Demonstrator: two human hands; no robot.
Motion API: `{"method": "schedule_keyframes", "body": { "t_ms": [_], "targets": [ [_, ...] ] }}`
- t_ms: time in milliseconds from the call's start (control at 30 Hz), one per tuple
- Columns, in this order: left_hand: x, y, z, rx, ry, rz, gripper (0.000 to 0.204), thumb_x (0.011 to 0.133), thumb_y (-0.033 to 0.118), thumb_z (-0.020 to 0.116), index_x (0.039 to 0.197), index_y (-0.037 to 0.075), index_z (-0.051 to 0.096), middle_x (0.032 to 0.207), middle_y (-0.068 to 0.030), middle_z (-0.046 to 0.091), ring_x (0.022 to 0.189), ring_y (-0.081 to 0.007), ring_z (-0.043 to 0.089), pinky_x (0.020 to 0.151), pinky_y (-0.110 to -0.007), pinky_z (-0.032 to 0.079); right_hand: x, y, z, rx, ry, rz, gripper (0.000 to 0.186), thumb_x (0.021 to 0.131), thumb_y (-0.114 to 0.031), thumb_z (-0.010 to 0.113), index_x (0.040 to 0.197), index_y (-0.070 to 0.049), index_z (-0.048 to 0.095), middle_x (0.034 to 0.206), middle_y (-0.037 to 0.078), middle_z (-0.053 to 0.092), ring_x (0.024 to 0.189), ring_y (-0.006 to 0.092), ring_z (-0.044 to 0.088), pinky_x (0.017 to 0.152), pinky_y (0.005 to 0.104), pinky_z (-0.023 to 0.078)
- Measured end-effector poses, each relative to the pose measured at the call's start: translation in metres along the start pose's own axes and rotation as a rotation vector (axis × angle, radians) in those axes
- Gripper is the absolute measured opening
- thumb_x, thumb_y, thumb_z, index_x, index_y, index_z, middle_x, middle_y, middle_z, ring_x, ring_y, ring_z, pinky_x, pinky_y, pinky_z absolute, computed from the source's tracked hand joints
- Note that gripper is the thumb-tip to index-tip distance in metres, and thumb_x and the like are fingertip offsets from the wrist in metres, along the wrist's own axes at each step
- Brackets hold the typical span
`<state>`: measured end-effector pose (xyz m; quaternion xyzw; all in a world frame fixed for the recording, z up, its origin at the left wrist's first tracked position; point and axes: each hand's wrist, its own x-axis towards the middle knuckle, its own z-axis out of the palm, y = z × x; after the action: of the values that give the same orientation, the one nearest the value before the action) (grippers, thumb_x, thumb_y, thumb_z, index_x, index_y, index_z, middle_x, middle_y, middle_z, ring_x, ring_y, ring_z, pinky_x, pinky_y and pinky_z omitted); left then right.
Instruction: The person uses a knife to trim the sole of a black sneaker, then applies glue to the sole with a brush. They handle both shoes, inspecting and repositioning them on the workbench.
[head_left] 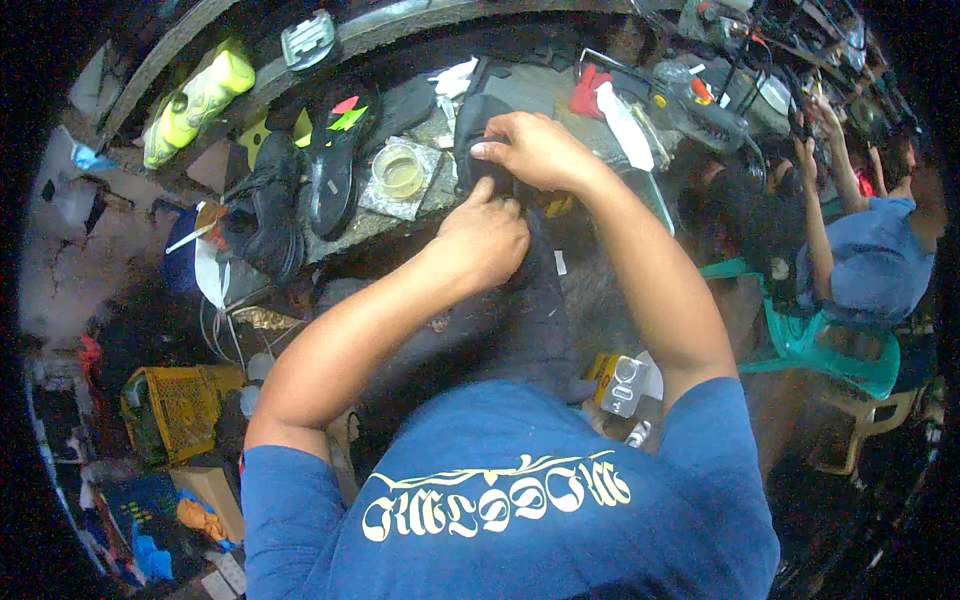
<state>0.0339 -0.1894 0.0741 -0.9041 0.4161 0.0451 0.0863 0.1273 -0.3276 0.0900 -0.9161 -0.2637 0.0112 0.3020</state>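
Note:
At the near edge of the cluttered work table, both hands are on a dark shoe that lies lengthwise away from me. My left hand is closed at its near end, index finger pressed against it and the other fingers curled under. From the right, my right hand grips the shoe's upper side with bent fingers and thumb; part of the shoe is hidden beneath it. Left of the hands stands a round clear tub of yellowish stuff. Beyond it lie a black shoe sole and a black shoe.
A yellow-green bottle lies at the far left. Red cloth and a white strip are right of my hands. A yellow crate stands low left, a green plastic chair at right. Another person sits far right.

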Motion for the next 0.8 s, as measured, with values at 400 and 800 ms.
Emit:
{"method": "schedule_keyframes", "body": {
  "t_ms": [400, 800],
  "targets": [
    [-0.064, -0.004, -0.006, -0.291, 0.593, -0.311, 0.08, 0.063, 0.02, 0.087, 0.136, 0.014, 0.054, 0.13, -0.0126, 0.055, 0.125, -0.0327, 0.051, 0.107, -0.052, 0.037, -0.026, 0.002, -0.001, 0.173, -0.042, -0.003, 0.042, 0.089, -0.036, 0.07, 0.104, 0.004, 0.07, 0.09, 0.018, 0.071, 0.08, 0.024, 0.067, 0.075, 0.0379, 0.051],
    [-0.065, -0.007, 0.02, -1.46, 0.489, -0.638, 0.092, 0.071, 0.019, 0.09, 0.147, 0.002, 0.042, 0.119, -0.011, 0.051, 0.071, -0.0071, 0.051, 0.066, -0.021, 0.048, -0.031, -0.012, -0.009, 0.206, -0.1, 0.096, 0.037, 0.089, -0.033, 0.071, 0.099, 0.002, 0.071, 0.087, 0.015, 0.071, 0.08, 0.0211, 0.066, 0.076, 0.0365, 0.051]
  ]
}}
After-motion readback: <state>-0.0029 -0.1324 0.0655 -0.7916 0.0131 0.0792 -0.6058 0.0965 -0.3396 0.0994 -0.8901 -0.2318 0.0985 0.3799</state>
